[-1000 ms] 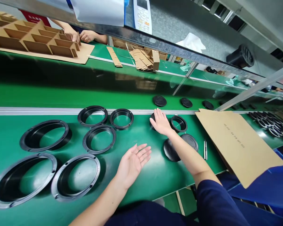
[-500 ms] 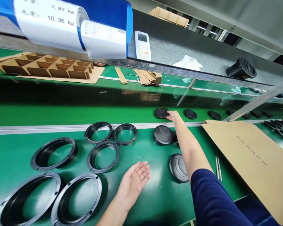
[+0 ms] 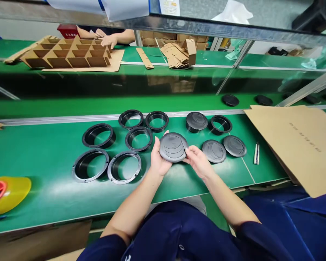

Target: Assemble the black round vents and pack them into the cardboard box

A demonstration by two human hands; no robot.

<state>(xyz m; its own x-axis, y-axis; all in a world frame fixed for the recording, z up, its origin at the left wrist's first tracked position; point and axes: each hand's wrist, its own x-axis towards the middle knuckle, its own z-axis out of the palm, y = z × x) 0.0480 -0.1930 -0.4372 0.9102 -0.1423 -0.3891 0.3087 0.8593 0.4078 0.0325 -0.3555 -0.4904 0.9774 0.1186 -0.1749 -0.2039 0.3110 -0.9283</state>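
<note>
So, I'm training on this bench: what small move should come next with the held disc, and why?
Probably move the black disc toward the rightmost open ring: the left hand supports it, the right hand holds its edge, and that ring is uncovered, while the piece beside it has a disc-like top.

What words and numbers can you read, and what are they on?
No text here reads clearly.
Cardboard sheet: a printed line, too small to read.
White device, top edge: small marks, too small to read.
Red box: pale marks, too blurred.
Navy shirt: a white mark, cut off below.
Black disc in left hand and right hand: no letters I can make out.
</note>
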